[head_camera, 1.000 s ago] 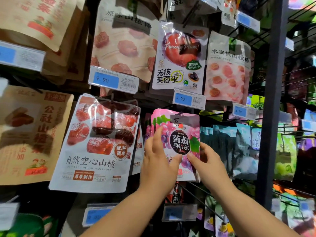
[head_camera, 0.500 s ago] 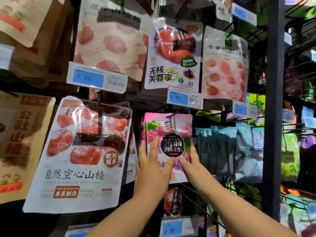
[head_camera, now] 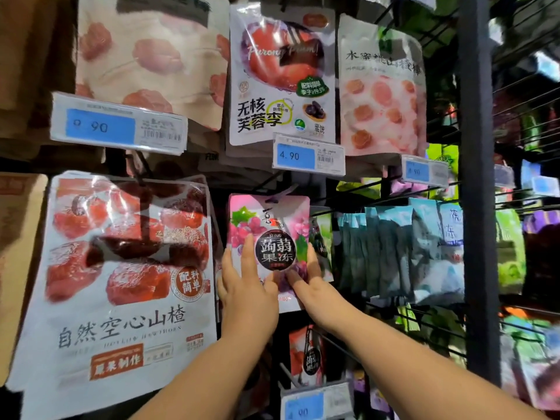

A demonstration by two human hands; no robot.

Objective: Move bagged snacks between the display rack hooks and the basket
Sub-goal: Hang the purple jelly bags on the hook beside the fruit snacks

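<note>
The pink jelly bag (head_camera: pixel 269 225) now hangs straight on its hook (head_camera: pixel 283 192), higher than a second ago, just above both hands. The left hand (head_camera: pixel 248 292) lies flat against its front; the right hand (head_camera: pixel 309 286) pinches its lower right edge.

Pink pkg (head_camera: pixel 274 253): 蒟蒻果冻; tag (head_camera: pixel 308 155): 4.90

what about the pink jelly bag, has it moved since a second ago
Yes. The pink jelly bag sits lower under the 4.90 price tag than a second ago, and looks pushed further back.
</note>
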